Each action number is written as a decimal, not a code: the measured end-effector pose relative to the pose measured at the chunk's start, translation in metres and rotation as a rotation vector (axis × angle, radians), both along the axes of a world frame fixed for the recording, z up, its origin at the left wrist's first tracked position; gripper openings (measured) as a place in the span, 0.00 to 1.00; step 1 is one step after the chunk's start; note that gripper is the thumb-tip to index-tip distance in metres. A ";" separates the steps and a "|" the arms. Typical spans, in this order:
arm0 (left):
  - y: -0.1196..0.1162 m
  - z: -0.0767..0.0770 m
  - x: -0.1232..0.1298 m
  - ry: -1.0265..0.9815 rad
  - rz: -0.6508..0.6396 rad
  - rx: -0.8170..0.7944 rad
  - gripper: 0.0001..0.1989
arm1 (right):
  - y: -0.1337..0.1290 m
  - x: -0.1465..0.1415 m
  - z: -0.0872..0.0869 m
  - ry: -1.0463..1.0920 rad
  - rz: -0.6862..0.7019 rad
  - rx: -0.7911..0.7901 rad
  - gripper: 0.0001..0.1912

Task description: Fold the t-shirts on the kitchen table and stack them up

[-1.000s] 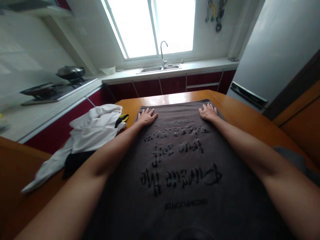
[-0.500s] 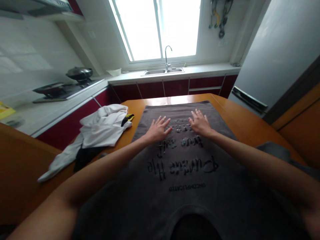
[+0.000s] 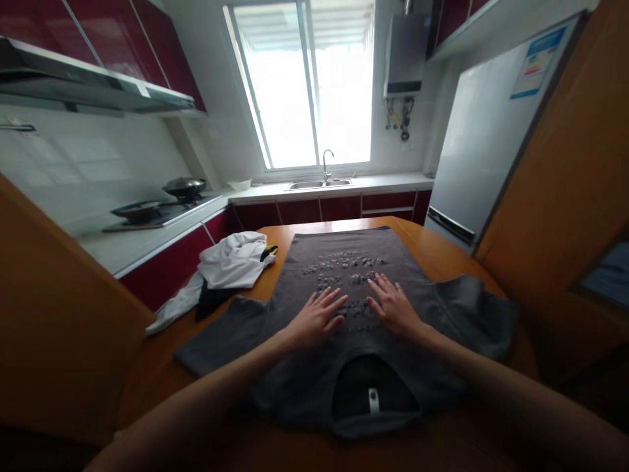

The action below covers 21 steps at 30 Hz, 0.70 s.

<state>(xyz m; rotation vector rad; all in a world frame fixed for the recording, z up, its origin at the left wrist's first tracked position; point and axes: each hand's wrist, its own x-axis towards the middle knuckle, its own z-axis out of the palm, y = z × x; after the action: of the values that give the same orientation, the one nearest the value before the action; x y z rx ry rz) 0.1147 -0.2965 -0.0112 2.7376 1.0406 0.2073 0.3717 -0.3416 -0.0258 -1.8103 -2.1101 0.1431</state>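
A dark grey T-shirt (image 3: pixel 344 242) with printed lettering lies spread flat, its neck opening toward me and its hem toward the window. Palm down on the left part of the chest rests my left hand (image 3: pixel 317 318), fingers spread. My right hand (image 3: pixel 393 305) lies likewise on the right part, its fingers apart. Between and beyond them the print shows, partly covered by the fingers. The left sleeve lies flat, while the right sleeve is rumpled. A pale label (image 3: pixel 374 400) shows inside the collar.
The shirt lies on an orange wooden table (image 3: pixel 410 236). White clothing (image 3: pixel 233 262) with black and yellow parts is heaped at the table's left edge. Beyond are a sink (image 3: pixel 307 185), a stove with a pan (image 3: pixel 137 211) and a lidded wok (image 3: pixel 184 187). A fridge (image 3: pixel 484 131) stands right.
Both hands have slid toward me over the shirt, from the far lines of print to the lines near the collar. The view has tilted up and drawn back, showing the whole collar.
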 end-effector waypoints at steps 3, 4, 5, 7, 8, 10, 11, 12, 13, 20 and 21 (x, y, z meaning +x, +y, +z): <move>-0.035 -0.005 -0.005 0.038 -0.070 -0.028 0.29 | -0.032 -0.008 -0.007 -0.008 0.022 -0.069 0.33; -0.044 -0.009 -0.006 0.048 -0.079 -0.034 0.30 | -0.041 -0.009 -0.010 -0.018 0.031 -0.089 0.33; -0.051 -0.012 -0.007 0.049 -0.078 -0.035 0.30 | -0.048 -0.011 -0.012 -0.025 0.035 -0.099 0.33; -0.060 -0.017 -0.008 0.015 -0.051 -0.017 0.29 | -0.058 -0.011 -0.012 -0.020 0.021 -0.079 0.32; -0.063 -0.018 -0.008 -0.011 -0.040 -0.001 0.28 | -0.061 -0.010 -0.011 -0.010 0.007 -0.054 0.32; -0.069 -0.018 -0.008 -0.042 -0.050 0.023 0.28 | -0.067 -0.008 -0.009 0.007 -0.001 -0.015 0.31; -0.072 -0.018 -0.008 -0.037 -0.074 0.026 0.28 | -0.071 -0.008 -0.009 0.008 0.012 -0.013 0.31; -0.076 -0.017 -0.008 -0.019 -0.106 0.019 0.28 | -0.075 -0.007 -0.010 0.001 0.032 -0.023 0.31; -0.079 -0.016 -0.009 0.000 -0.134 0.009 0.29 | -0.079 -0.006 -0.012 -0.008 0.053 -0.037 0.30; -0.094 -0.010 -0.013 -0.047 -0.177 0.001 0.30 | -0.111 -0.003 -0.017 -0.013 0.109 0.042 0.29; -0.096 -0.010 -0.014 -0.036 -0.199 -0.019 0.31 | -0.115 -0.003 -0.017 -0.016 0.140 0.022 0.29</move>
<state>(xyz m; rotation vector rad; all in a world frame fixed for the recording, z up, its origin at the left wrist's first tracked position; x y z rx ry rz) 0.1011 -0.3929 -0.0213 2.7856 0.7502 0.2136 0.3682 -0.4565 -0.0429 -1.6566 -2.2401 0.1408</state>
